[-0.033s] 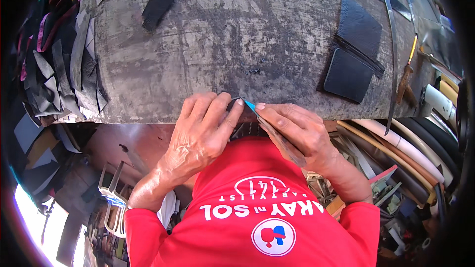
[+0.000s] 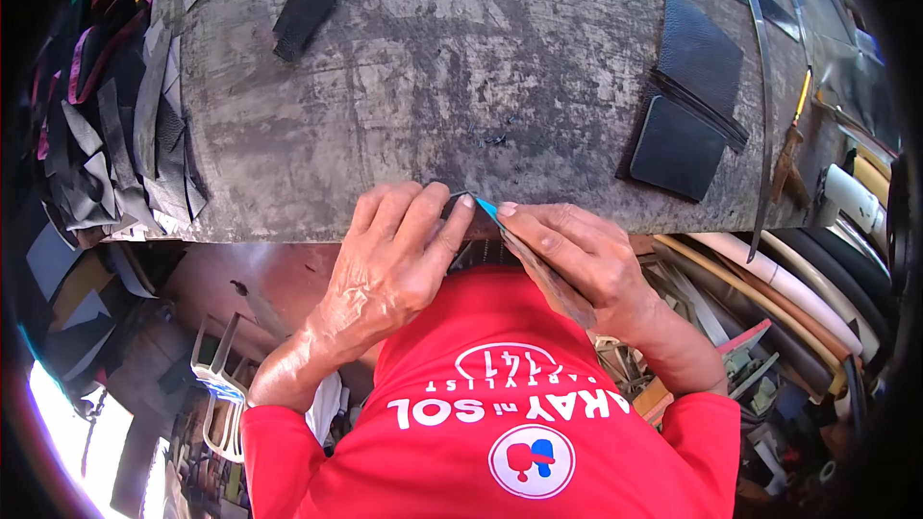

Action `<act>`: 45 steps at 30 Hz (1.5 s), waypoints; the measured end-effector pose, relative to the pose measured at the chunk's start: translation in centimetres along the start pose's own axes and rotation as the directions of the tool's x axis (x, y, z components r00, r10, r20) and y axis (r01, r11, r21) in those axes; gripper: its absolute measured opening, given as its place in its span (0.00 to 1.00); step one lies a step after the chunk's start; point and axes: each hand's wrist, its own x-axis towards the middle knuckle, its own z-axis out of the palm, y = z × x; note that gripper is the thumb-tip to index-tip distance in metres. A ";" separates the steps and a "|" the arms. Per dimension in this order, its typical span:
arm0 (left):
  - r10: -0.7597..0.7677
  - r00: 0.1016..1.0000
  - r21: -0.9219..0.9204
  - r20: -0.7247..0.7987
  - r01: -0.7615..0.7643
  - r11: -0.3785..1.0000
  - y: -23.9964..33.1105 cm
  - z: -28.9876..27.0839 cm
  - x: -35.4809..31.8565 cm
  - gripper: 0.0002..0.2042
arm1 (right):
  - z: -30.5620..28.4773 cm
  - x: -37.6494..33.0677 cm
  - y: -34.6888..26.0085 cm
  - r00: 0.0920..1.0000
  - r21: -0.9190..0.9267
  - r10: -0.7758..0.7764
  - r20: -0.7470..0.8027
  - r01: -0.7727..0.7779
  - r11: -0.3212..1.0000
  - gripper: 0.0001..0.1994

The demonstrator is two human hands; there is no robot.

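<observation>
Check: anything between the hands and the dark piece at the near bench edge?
Nothing visible. The left hand presses directly on the small dark piece at the workbench edge, and the right hand holds a blue-tipped blade against it. The other dark pieces lie well off to the right.

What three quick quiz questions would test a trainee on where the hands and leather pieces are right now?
1. True or false: both hands work at the near edge of the workbench.
2. Which hand holds the blue-tipped knife? A) left hand B) right hand
3. Fill in: the stacked dark leather pieces lie on the person's ___ side of the bench.

Key: 1 true. 2 B; the left hand presses a small dark piece against the edge. 3 right.
</observation>
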 end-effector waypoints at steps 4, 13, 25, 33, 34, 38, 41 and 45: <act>-0.003 1.000 -0.016 0.008 0.003 1.000 0.1 0.0 0.1 0.24 | 1.4 1.0 0.1 0.996 -0.002 -0.021 -0.083 0.020 1.000 0.26; -0.128 0.992 0.011 0.022 0.128 0.992 2.1 0.6 -0.7 0.26 | 1.7 0.3 0.6 0.944 -0.018 -0.054 -0.325 0.051 0.999 0.17; -0.198 0.980 0.017 -0.008 0.199 0.980 3.5 1.2 -0.5 0.25 | 1.7 0.0 -0.5 0.985 0.009 -0.032 -0.170 0.034 0.999 0.20; -0.190 0.982 0.027 -0.012 0.190 0.981 3.4 1.2 -0.4 0.25 | 1.2 0.0 -0.5 0.991 -0.002 -0.027 -0.128 0.027 1.000 0.22; -0.188 0.982 0.026 -0.013 0.188 0.982 3.3 1.2 -0.4 0.25 | 1.0 0.1 -0.5 0.993 0.006 -0.022 -0.117 0.023 1.000 0.22; -0.186 0.983 0.025 0.003 0.185 0.982 3.3 1.0 -0.3 0.25 | 0.7 0.2 -0.1 0.996 0.034 -0.020 -0.089 0.023 0.999 0.23; -0.181 0.984 0.015 0.004 0.181 0.983 3.2 1.1 -0.4 0.25 | 0.3 0.1 -0.2 1.000 0.058 0.020 -0.017 -0.019 0.998 0.27; -0.177 0.984 -0.011 0.015 0.177 0.984 3.2 1.2 -0.6 0.26 | 0.9 0.6 0.0 0.998 0.042 0.020 -0.065 -0.018 0.999 0.24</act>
